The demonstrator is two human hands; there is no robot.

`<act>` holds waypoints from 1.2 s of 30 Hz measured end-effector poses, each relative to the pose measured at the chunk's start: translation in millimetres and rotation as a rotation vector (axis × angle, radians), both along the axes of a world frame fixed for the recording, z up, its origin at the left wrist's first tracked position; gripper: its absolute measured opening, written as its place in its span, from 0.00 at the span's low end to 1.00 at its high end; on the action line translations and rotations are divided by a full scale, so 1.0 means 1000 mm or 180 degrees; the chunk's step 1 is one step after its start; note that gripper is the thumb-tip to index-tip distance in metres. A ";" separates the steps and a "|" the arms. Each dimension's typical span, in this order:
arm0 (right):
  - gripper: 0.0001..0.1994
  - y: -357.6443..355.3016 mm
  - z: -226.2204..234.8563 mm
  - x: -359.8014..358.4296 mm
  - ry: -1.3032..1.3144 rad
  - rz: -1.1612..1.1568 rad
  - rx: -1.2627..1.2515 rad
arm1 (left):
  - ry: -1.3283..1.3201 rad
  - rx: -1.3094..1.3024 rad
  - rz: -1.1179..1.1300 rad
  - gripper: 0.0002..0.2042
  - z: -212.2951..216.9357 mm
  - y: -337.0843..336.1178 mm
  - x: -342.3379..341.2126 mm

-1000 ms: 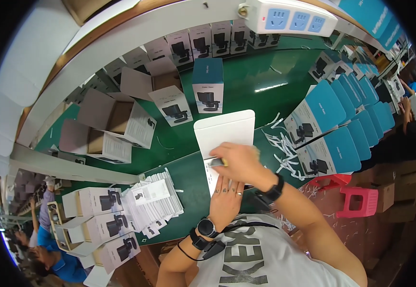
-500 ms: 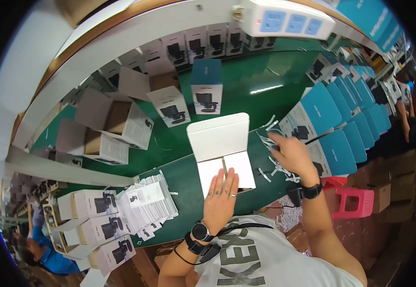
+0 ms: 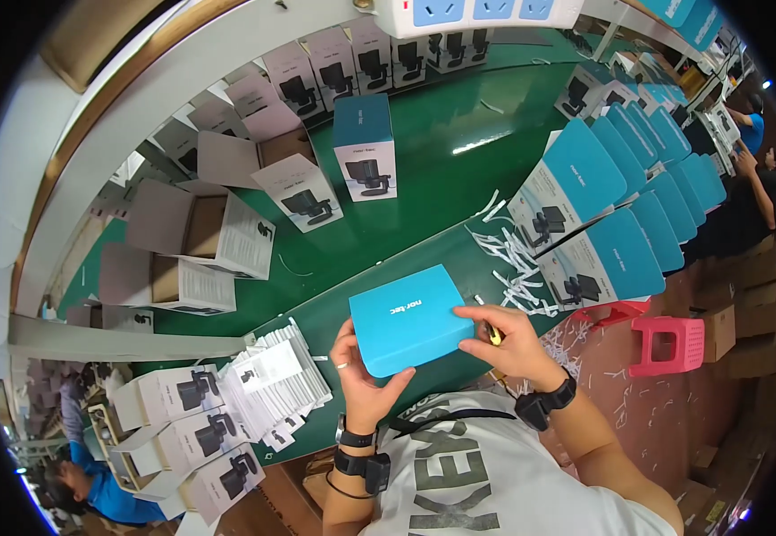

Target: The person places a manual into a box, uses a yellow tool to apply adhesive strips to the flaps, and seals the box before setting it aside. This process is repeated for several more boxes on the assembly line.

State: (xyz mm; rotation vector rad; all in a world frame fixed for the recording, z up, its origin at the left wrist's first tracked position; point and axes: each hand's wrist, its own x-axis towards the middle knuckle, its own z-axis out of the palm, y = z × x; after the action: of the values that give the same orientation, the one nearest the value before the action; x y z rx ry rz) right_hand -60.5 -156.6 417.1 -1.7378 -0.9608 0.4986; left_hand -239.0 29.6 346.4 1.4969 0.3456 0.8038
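Both hands clamp the closed blue box [image 3: 410, 319]: left hand [image 3: 366, 380] cups its near-left corner, right hand [image 3: 511, 342] grips its right edge. Its long axis runs left-right, slightly tilted, above the green bench [image 3: 424, 152]. White paper strips [image 3: 517, 259] lie right; leaflets [image 3: 272, 384] left.

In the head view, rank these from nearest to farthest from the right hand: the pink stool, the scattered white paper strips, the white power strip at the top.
From the right hand:
1. Scattered white paper strips, on the green table just beyond the hand.
2. Pink stool, on the floor to the right of the table.
3. White power strip, at the far top edge, well past the upright boxes.
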 end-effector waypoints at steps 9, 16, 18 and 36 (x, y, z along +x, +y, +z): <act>0.23 0.009 -0.058 -0.025 -0.1320 -0.0600 0.0448 | 0.0104 0.0556 -0.0051 0.27 -0.036 0.026 -0.016; 0.22 0.001 -0.070 -0.025 -0.1799 -0.0413 0.0201 | 0.0157 0.0853 -0.0308 0.30 -0.031 0.043 -0.026; 0.23 0.001 -0.066 -0.024 -0.1960 -0.0368 0.0099 | 0.0619 0.1879 -0.0251 0.33 -0.013 0.052 -0.035; 0.17 0.029 -0.075 -0.023 -0.2071 0.0116 0.0430 | 0.1789 0.3928 -0.0156 0.41 0.007 0.033 0.005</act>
State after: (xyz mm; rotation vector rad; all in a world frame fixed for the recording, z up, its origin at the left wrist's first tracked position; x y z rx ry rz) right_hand -83.4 -128.1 342.0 -1.7891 -1.4409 -0.1317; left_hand -234.4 63.0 353.0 2.8940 0.2069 0.5214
